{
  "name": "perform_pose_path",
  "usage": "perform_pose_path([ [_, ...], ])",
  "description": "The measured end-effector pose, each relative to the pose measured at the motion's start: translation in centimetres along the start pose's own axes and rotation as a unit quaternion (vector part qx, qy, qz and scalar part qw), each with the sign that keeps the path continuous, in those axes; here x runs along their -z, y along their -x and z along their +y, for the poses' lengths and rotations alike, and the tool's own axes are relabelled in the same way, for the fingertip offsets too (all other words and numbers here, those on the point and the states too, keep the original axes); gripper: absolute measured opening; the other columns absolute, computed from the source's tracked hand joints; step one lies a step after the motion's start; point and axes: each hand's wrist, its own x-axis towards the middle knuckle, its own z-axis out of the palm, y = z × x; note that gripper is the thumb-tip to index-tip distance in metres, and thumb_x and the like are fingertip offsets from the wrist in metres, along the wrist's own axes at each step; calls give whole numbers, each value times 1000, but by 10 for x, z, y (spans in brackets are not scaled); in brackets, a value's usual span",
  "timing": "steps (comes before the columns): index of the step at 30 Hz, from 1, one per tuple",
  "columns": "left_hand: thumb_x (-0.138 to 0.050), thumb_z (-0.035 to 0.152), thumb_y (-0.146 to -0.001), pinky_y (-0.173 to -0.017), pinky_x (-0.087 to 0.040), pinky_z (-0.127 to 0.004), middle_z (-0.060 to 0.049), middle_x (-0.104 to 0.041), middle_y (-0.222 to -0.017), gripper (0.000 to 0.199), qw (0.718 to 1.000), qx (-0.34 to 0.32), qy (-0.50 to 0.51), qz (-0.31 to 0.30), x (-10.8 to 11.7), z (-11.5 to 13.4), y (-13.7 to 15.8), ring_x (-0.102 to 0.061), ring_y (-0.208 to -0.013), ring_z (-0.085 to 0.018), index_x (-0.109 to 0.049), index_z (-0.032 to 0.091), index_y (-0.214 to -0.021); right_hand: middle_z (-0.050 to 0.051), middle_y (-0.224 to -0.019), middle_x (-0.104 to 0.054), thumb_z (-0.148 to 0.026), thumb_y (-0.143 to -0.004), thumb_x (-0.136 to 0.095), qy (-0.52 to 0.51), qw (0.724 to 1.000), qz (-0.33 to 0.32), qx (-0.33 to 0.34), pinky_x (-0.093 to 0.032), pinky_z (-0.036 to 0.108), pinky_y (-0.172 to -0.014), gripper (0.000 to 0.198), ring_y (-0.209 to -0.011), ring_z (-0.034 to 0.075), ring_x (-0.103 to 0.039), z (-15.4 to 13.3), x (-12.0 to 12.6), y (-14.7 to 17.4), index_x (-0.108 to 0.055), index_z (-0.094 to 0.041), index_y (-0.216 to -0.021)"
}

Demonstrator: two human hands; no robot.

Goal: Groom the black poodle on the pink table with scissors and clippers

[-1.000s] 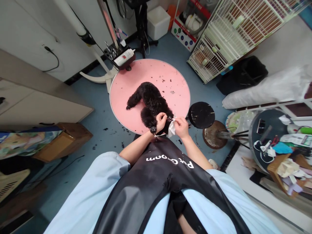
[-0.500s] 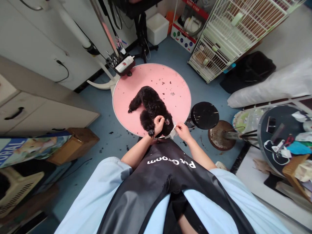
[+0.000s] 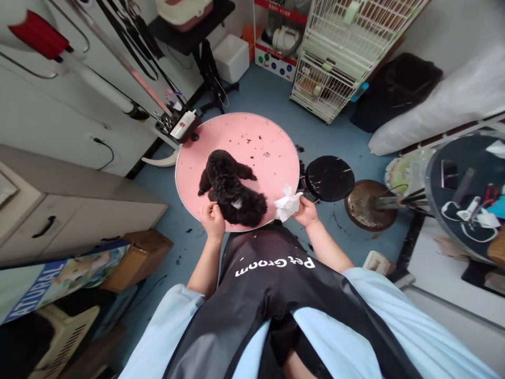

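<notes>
A black curly-coated dog point(image 3: 224, 181) is on the round pink grooming table point(image 3: 240, 125), close to its near edge. My right hand point(image 3: 306, 211) pinches a crumpled white tissue point(image 3: 288, 204), held over the table's near right rim, apart from the dog. My left hand point(image 3: 213, 221) is beside the dog at the near left rim, its fingers curled in. Whether anything small is between those fingers does not show. A small pale patch shows on the dog's coat. Dark hair clippings point(image 3: 252, 157) lie scattered over the far half of the table.
Left of the table's back rises a post with a tool holder point(image 3: 185, 125). A black round stool point(image 3: 330, 178) stands close on the right, with a cluttered dark side table point(image 3: 442, 205) beyond. White wire cages point(image 3: 327, 73) are at the back; a cardboard box point(image 3: 138, 258) sits left.
My right hand has drawn the tissue away from the dog's head. My left hand has moved left, off the dog's front leg. The dog has shifted its pose, and the view has turned slightly.
</notes>
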Motion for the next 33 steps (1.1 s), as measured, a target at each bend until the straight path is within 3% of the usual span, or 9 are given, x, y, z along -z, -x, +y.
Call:
perform_pose_path([
  [2, -46, 24, -88, -88, -45, -32, -7, -63, -92, 20, 983, -165, 10, -82, -7, 36, 8, -57, -93, -16, -65, 16, -89, 0, -88, -72, -21, -77, -55, 0, 1000, 5, 9, -53, 31, -81, 19, -84, 16, -67, 0, 6, -2, -63, -22, -94],
  [5, -57, 28, -82, -92, -44, -36, -10, -64, -105, 19, 892, -328, -70, -302, -36, 82, 14, -58, -98, -21, -67, 17, -93, -1, -83, -72, -11, -71, -54, 31, 999, 25, 26, -53, 27, -74, 27, -73, 13, -66, 3, 13, -5, -64, -21, -94],
  [11, -61, 32, -79, -90, -40, -48, -24, -57, -113, 40, 840, -282, -302, -351, -111, 114, -2, -53, -105, -35, -62, 6, -109, -1, -78, -72, -11, -67, -55, 83, 994, 72, 27, -53, 31, -70, 29, -68, 16, -67, 13, 29, -11, -64, -21, -92],
  [14, -54, 15, -80, -93, -35, -57, -31, -58, -111, 35, 771, -241, -455, -375, -144, 107, 4, -52, -110, -40, -63, -3, -108, 0, -77, -72, -13, -65, -58, 83, 994, 63, 23, -53, 31, -69, 26, -67, 16, -67, 20, 37, -10, -63, -20, -89],
  [17, -46, 0, -76, -98, -28, -63, -30, -60, -112, 36, 719, -214, -522, -406, -151, 93, 13, -53, -114, -39, -64, -3, -106, 1, -77, -73, -13, -62, -62, 74, 995, 64, 15, -54, 29, -66, 26, -68, 16, -68, 25, 43, -7, -63, -20, -88],
  [22, -40, 9, -84, -84, -45, -45, -22, -66, -94, 30, 756, -224, -452, -418, -83, 67, -3, -62, -93, -30, -66, 4, -97, 1, -71, -72, -9, -59, -65, 91, 992, 80, -23, -54, 26, -57, 26, -59, 15, -67, 39, 39, -12, -64, -18, -84],
  [25, -51, 13, -76, -90, -43, -41, -18, -62, -108, 34, 838, -229, -368, -332, -33, 38, -8, -57, -104, -29, -64, 11, -108, 4, -68, -71, -9, -59, -67, 113, 990, 70, -41, -54, 25, -57, 22, -58, 15, -67, 54, 28, -22, -64, -15, -79],
  [29, -50, 25, -82, -86, -47, -37, -13, -63, -99, 25, 966, -35, -180, -182, -3, -7, 12, -59, -94, -24, -65, 14, -100, 4, -65, -70, -7, -58, -70, 143, 986, 63, -53, -55, 25, -59, 20, -58, 15, -67, 74, 7, -40, -63, -14, -75],
  [33, -54, 38, -81, -75, -48, -33, -8, -63, -82, 25, 980, 137, -10, -142, 0, -32, 25, -59, -78, -20, -62, 14, -82, 1, -68, -71, -9, -63, -68, 177, 981, 52, -58, -55, 26, -61, 20, -62, 15, -68, 87, -17, -59, -62, -18, -81],
])
